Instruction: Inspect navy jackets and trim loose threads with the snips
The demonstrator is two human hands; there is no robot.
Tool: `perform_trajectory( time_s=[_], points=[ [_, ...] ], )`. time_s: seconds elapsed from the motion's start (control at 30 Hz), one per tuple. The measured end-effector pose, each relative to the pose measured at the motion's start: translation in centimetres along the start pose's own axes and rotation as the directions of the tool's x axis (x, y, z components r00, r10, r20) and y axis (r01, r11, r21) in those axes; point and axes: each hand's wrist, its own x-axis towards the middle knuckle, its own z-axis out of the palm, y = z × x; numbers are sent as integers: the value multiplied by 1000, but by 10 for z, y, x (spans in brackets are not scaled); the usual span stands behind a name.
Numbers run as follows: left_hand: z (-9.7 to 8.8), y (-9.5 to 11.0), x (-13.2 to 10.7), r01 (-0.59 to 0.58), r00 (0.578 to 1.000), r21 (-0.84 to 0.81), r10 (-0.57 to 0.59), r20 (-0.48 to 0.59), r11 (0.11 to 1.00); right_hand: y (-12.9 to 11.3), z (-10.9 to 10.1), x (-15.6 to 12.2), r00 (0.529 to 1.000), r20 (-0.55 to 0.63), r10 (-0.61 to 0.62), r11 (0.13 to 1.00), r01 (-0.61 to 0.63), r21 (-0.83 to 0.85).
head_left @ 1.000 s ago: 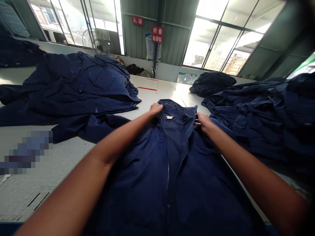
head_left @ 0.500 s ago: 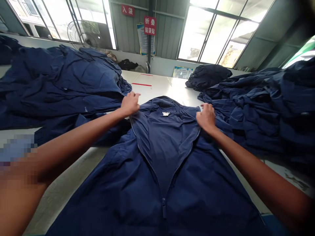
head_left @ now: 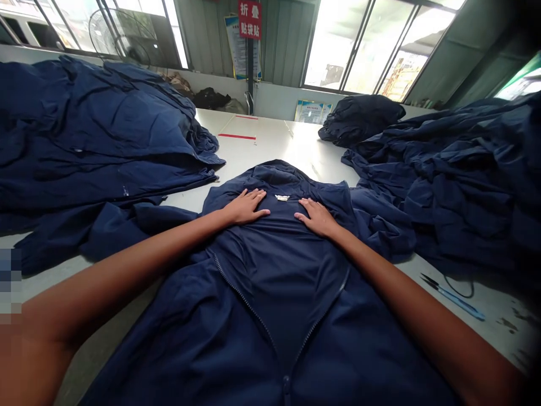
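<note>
A navy zip-front hooded jacket (head_left: 270, 265) lies spread on the white table, its hood towards the far side and its zip open in a V. My left hand (head_left: 245, 207) rests flat on the jacket's upper front, just left of a small white neck label (head_left: 282, 198). My right hand (head_left: 316, 219) lies flat on the other side of that label. Neither hand grips the cloth. The jacket's lower part runs out of view at the bottom.
Heaps of navy jackets (head_left: 97, 124) (head_left: 443, 180) lie on both sides, with a darker bundle (head_left: 361, 119) beyond the right heap. Blue-handled thread snips (head_left: 454, 296) lie on the white table (head_left: 270, 141) at right. Red tape lines (head_left: 236, 136) mark the far tabletop.
My hands have let go of the jacket's edges and now lie flat on its upper front, closer together. The jacket's front is spread smoother, and the view has shifted slightly.
</note>
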Motion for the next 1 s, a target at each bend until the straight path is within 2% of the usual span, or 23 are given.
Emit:
perform_trajectory(
  time_s=[0.1, 0.23, 0.33, 0.43, 0.5, 0.57, 0.63, 0.73, 0.9, 1.0],
  points=[
    [-4, 3, -16, -52, 998, -12, 51, -28, 999, -1, -1, -10, 998, 30, -48, 999, 48, 7],
    [-9, 8, -23, -203, 978, -26, 202, -49, 979, -7, -3, -20, 989, 72, -128, 992, 126, 28],
    [-10, 8, -23, -288, 958, -78, 286, -32, 955, -13, -8, -22, 976, -72, -207, 978, 208, 7],
    [-9, 8, -23, -364, 931, -116, 360, -57, 924, -22, -13, -20, 899, -268, -346, 936, 352, -24],
    [-7, 10, -23, -415, 910, -125, 407, -84, 901, -29, -14, -20, 860, -320, -398, 903, 429, 30],
    [-6, 12, -24, -448, 893, -120, 437, -107, 886, -35, -13, -21, 860, -287, -421, 876, 467, 116],
    [-6, 15, -26, -474, 878, -96, 461, -130, 875, -39, -11, -22, 879, -203, -432, 869, 466, 167],
    [-7, 20, -27, -510, 855, -56, 498, -142, 859, -41, -11, -24, 891, -121, -438, 880, 453, 143],
    [-11, 26, -26, -537, 842, -61, 529, -107, 842, -41, -12, -24, 889, -116, -444, 874, 458, 164],
    [-11, 27, -25, -527, 849, -72, 521, -89, 847, -37, -6, -20, 908, -152, -392, 885, 417, 209]
  ],
)
